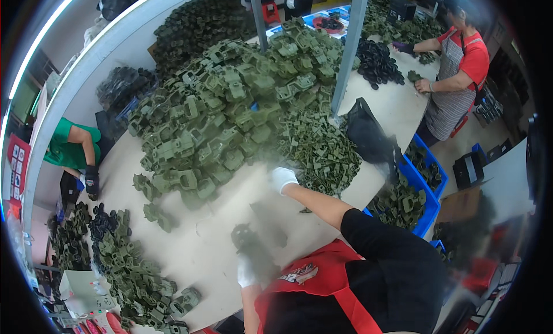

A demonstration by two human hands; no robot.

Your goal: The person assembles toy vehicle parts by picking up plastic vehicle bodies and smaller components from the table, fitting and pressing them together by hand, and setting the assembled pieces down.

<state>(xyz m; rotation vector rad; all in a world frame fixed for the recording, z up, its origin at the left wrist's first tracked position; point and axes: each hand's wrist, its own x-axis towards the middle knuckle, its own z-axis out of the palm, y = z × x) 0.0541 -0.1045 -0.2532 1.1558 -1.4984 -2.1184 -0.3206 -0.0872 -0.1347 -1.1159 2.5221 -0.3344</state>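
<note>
Grip unclear: gloved left hand (246, 272) blurred beside dark part (243, 237) on table (219, 242); gloved right hand (283, 178) touching small green parts pile (319, 150), hold indistinct. Blue bin (423, 210) holds green parts.

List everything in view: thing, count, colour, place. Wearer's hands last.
Moulded plastic housings: one large heap, too many to count, olive green, table centre.
Small flat plastic clips: one heap, olive green, right of the housings.
Round black parts: one pile, far right of the table.
Black plastic bag: one, right table edge.
Blue plastic crates: at least two, holding green parts, right of the table.
White worktable: one, under everything.
Grey posts: two, upright, rising behind the heap.
Co-workers: one in a red top far right; one in green at left.
Left hand: white glove, blurred, near a dark part.
Right hand: white glove, at the clip heap's edge.
</note>
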